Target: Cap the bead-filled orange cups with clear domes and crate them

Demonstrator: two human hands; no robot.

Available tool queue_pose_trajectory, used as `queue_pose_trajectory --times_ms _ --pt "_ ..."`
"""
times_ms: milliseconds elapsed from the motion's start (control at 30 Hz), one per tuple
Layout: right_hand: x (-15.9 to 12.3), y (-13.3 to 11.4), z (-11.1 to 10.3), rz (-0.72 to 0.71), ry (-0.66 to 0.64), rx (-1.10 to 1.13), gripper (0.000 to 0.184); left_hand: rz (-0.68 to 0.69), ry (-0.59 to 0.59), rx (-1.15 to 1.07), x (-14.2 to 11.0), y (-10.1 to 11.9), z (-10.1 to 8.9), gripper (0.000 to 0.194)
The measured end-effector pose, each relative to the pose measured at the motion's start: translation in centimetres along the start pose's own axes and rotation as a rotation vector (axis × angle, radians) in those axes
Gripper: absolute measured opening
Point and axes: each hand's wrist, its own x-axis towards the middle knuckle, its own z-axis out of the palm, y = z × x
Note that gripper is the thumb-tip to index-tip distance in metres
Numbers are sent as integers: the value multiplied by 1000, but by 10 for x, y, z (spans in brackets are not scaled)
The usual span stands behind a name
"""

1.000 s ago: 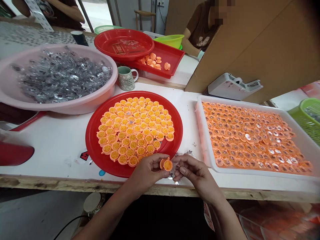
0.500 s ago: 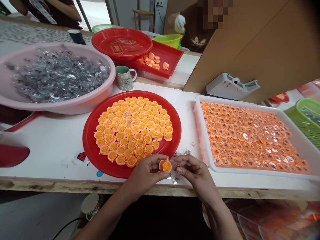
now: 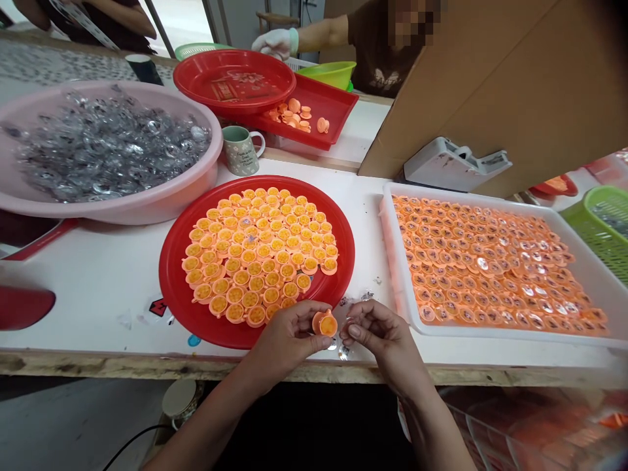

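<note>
Between the thumb and fingers of my left hand (image 3: 294, 333) is a small orange toy teacup (image 3: 326, 323), its yellow inside turned towards me. My right hand (image 3: 375, 333) is just right of it, thumb and fingertips pinched on something small and clear that I cannot make out. Small clear discs (image 3: 343, 352) lie on the table under the hands. Left of and behind my hands, a round red tray (image 3: 171, 288) holds many like teacups with yellow insides. To the right, a white tray (image 3: 390, 261) is filled with rows of orange cups topped with printed discs.
A pink basin (image 3: 196, 190) of shiny clear pieces stands at the left, beside a green mug (image 3: 240, 152). Behind are a round red tray (image 3: 235, 78) and a red rectangular tray (image 3: 338, 108) with loose cups. A cardboard partition (image 3: 471, 98) rises at the back right. A co-worker's gloved hand (image 3: 275, 43) reaches across behind.
My left hand keeps the teacup nearly still. The fingers of my right hand have shifted and closed slightly. The co-worker's gloved hand has come up and stretched left over the trays.
</note>
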Motion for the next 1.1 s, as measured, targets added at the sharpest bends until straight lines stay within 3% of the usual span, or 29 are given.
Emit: queue_pose_trajectory --times_ms 267,467,1100 --pt "0 7 -5 -14 47 41 16 -4 -5 9 -1 5 1 32" --pt "-1 7 -2 -8 18 114 9 -1 -5 47 -1 6 2 31" --pt "0 8 -1 -11 50 88 13 33 -24 53 1 2 2 32"
